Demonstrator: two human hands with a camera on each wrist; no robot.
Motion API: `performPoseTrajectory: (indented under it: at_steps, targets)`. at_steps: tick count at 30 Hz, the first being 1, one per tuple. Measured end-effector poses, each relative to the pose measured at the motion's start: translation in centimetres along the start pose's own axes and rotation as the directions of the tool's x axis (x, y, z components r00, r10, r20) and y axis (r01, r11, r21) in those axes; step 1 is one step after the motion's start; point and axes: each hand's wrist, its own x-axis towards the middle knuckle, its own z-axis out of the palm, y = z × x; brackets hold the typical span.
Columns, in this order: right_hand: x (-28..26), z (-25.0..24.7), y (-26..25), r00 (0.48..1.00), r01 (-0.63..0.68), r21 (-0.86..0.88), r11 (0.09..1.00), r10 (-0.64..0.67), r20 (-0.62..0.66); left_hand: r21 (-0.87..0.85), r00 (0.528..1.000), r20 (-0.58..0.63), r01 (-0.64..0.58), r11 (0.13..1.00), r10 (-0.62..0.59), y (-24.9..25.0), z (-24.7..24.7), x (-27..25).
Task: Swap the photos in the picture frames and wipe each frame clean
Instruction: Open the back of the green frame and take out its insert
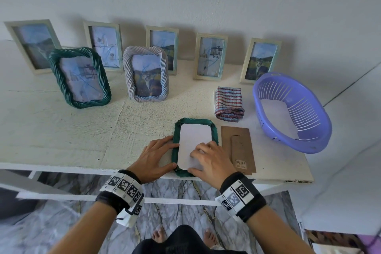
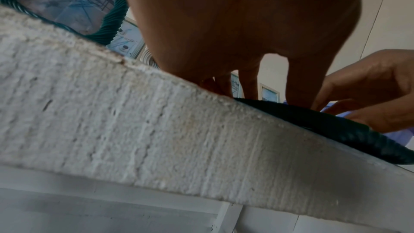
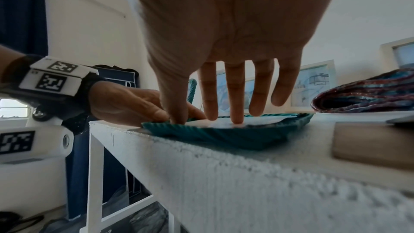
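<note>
A green rope-pattern frame (image 1: 214, 130) lies face down at the table's front edge. A white photo sheet (image 1: 193, 140), blank side up, sits in its back opening. My left hand (image 1: 158, 154) rests on the frame's left edge with fairly straight fingers, its thumb at the lower left corner. The straight fingertips of my right hand (image 1: 208, 159) press down on the sheet's lower right part. In the right wrist view those fingertips (image 3: 235, 118) touch the sheet (image 3: 257, 121) inside the frame (image 3: 224, 134). The left wrist view shows the frame's (image 2: 336, 127) near edge overhanging the table's front edge.
A brown backing board (image 1: 239, 148) lies right of the frame. Behind it are a folded checked cloth (image 1: 228, 101) and a purple basket (image 1: 292, 109) holding a white sheet. A green frame (image 1: 80, 77) and a lilac frame (image 1: 146, 74) stand upright, with several cream frames along the wall.
</note>
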Motion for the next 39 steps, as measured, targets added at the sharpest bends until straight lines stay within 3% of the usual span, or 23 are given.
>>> performPoseTrajectory:
  at_steps: [4,16,25,34,39]
  targets:
    - [-0.2,0.6,-0.2,0.998,0.02,-0.074,0.997,-0.024,-0.06,0.001,1.0,-0.017,-0.007,1.0,0.007,0.0,0.1,0.0]
    - [-1.0,1.7,-0.1,0.988,0.067,-0.014,0.998,-0.069,-0.136,0.004,1.0,-0.012,0.008,1.0,-0.008,0.1,0.2,0.0]
    - [-1.0,1.6,0.0,0.989,0.057,-0.019,0.998,-0.059,-0.138,-0.091,0.991,-0.132,0.019,0.996,-0.031,0.3,0.5,0.7]
    - [-0.9,1.1,-0.3,0.997,0.022,0.039,0.999,-0.018,-0.081,-0.091,0.99,-0.115,0.072,0.993,-0.082,1.0,-0.3,1.1]
    - [-0.5,0.7,-1.0,0.985,-0.012,0.046,0.999,0.02,-0.174,-0.124,0.984,-0.153,0.068,0.99,-0.087,1.0,0.2,1.0]
